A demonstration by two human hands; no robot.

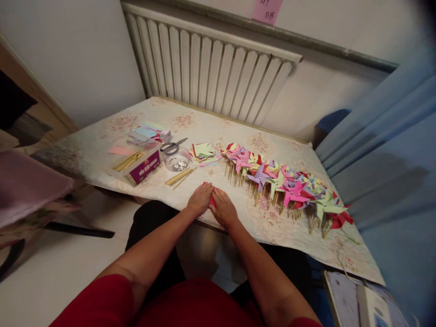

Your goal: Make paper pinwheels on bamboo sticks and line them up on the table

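Note:
My left hand [200, 199] and my right hand [223, 208] lie side by side at the near edge of the table [102, 154], both pressed down on a small red piece of paper [212, 200] that shows between them. The fingers of both hands are curled over the paper and most of it is hidden. Beyond my right hand a long row of finished paper pinwheels [286, 186] on wooden sticks runs to the right. Loose wooden sticks [180, 176] lie just beyond my left hand.
A purple box [145, 169] with sticks, a clear round dish of pins [176, 161], scissors [173, 146] and stacks of coloured paper squares [204, 152] sit at the back left. A radiator [211, 68] stands behind the table; a blue curtain [391, 150] hangs right.

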